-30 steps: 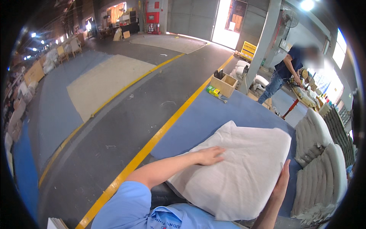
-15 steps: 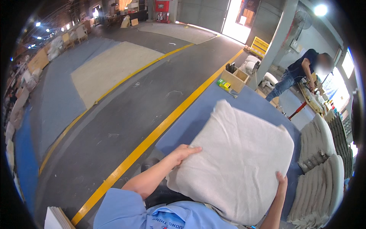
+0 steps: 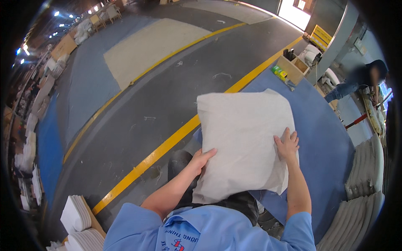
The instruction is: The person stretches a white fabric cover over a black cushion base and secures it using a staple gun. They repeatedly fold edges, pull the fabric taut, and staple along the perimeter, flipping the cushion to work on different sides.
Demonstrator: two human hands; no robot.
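Observation:
A squarish seat cushion [image 3: 240, 138] in off-white fabric lies in front of me, partly over my lap and partly over the blue tabletop [image 3: 320, 138]. My left hand [image 3: 202, 161] grips its left edge, thumb on top and fingers hidden beneath. On the cushion's right side my right hand [image 3: 287, 145] rests flat, palm down with fingers spread. Loose cloth hangs at the cushion's lower right corner, below my right wrist.
At the table's far end stands a wooden box [image 3: 289, 69] with a green-and-yellow packet [image 3: 279, 72] beside it. Stacked cushions [image 3: 363, 169] line the right side. White curved panels [image 3: 76, 214] are stacked at lower left. A co-worker [image 3: 361, 80] bends over another bench.
The cushion has turned and come left, closer to my body. My right hand has moved from gripping its lower right edge to lying flat on top. My view has swung left.

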